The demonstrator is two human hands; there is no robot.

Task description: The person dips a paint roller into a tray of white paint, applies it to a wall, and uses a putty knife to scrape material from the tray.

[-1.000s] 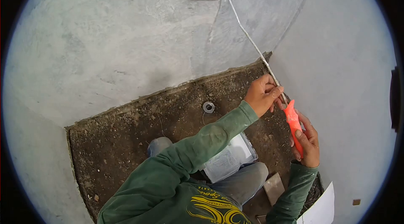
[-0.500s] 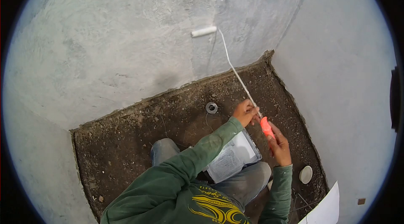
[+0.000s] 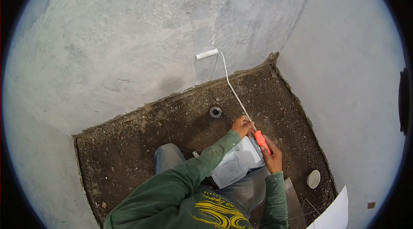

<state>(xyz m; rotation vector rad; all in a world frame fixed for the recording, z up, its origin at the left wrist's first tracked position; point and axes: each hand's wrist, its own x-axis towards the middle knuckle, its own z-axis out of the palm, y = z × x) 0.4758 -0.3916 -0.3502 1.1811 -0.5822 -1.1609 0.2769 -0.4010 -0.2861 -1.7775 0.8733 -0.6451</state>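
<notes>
A paint roller with a white sleeve (image 3: 207,54) rests against the grey wall, low down near the floor edge. Its thin metal rod (image 3: 231,85) runs down to an orange handle (image 3: 261,140). My left hand (image 3: 241,126) grips the rod just above the handle. My right hand (image 3: 272,155) is closed around the orange handle. Both arms wear green sleeves. A white paint tray (image 3: 235,162) lies on the floor under my arms, by my knees.
The floor is dark rough dirt (image 3: 129,143) boxed in by grey plastered walls on three sides. A round pipe opening (image 3: 215,112) sits in the floor. A white round lid (image 3: 313,179) and a white sheet (image 3: 333,214) lie at the right.
The roller has come down the wall from high up to near the floor. Both hands have drawn back and down toward my body with it.
</notes>
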